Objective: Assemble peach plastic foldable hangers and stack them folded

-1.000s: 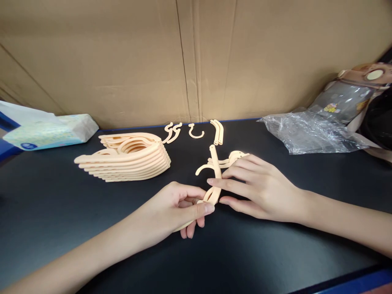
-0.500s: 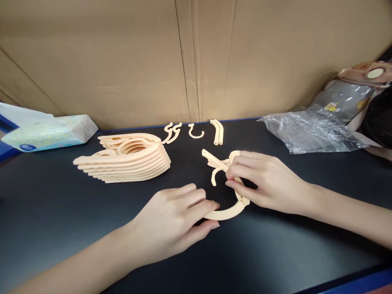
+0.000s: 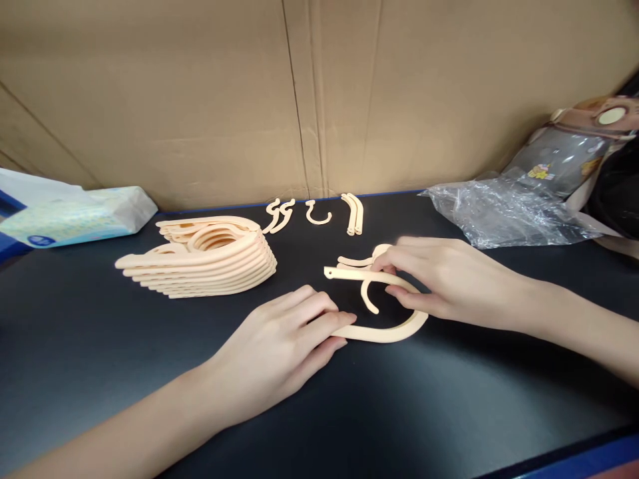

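A cream folding clothes hanger (image 3: 382, 334) is bent into a curve above the dark tabletop, its two arms open toward the left. My left hand (image 3: 279, 349) pinches the end of the lower arm between thumb and fingers. On the upper arm, near the bend, my right hand (image 3: 439, 276) is closed; its fingers hide part of that arm. A small curved hook shows inside the bend. More loose cream hanger pieces (image 3: 349, 261) lie behind the upper arm, partly covered by my right hand.
A stack of folded cream hangers (image 3: 224, 266) lies to the left. Loose hooks (image 3: 319, 221) and two slim arms (image 3: 355, 216) lie at the back. A tissue pack (image 3: 94, 216) is far left; a crumpled plastic bag (image 3: 499, 209) and a bottle (image 3: 559, 150) are at right, before a cardboard wall (image 3: 200, 100).
The hanger's upper arm has swung from slanting to nearly level, and its bend is now rounded and further right. My right hand has moved slightly right and up with it.
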A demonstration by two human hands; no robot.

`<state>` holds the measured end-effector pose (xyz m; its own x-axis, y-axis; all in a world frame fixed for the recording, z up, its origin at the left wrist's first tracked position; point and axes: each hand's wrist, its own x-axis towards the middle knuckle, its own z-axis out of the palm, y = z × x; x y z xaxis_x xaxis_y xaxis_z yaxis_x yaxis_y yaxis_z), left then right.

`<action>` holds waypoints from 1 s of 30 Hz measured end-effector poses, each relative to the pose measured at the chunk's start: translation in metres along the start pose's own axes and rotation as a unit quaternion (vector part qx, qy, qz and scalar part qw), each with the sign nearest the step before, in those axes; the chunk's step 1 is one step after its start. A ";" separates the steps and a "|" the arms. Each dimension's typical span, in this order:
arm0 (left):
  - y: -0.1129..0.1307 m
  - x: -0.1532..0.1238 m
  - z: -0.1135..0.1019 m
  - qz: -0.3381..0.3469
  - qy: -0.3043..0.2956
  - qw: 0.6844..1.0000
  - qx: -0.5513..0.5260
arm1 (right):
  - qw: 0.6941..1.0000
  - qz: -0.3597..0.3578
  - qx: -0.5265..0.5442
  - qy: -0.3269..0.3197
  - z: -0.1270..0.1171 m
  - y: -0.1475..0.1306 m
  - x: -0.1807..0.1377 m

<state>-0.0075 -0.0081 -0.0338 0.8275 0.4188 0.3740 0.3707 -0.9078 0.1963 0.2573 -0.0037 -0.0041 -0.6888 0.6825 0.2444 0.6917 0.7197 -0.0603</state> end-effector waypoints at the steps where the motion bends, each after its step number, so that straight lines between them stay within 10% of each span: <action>1: 0.000 0.000 0.000 0.001 0.004 1.000 -0.002 | 1.000 -0.005 -0.006 -0.003 0.000 0.001 0.000; 30: 0.000 -0.001 0.000 -0.007 0.025 1.000 0.001 | 0.984 0.033 -0.174 -0.006 -0.009 0.041 -0.001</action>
<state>-0.0082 -0.0085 -0.0343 0.8001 0.4329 0.4153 0.3837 -0.9014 0.2004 0.2880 0.0241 0.0015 -0.6410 0.7294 0.2390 0.7660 0.5877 0.2606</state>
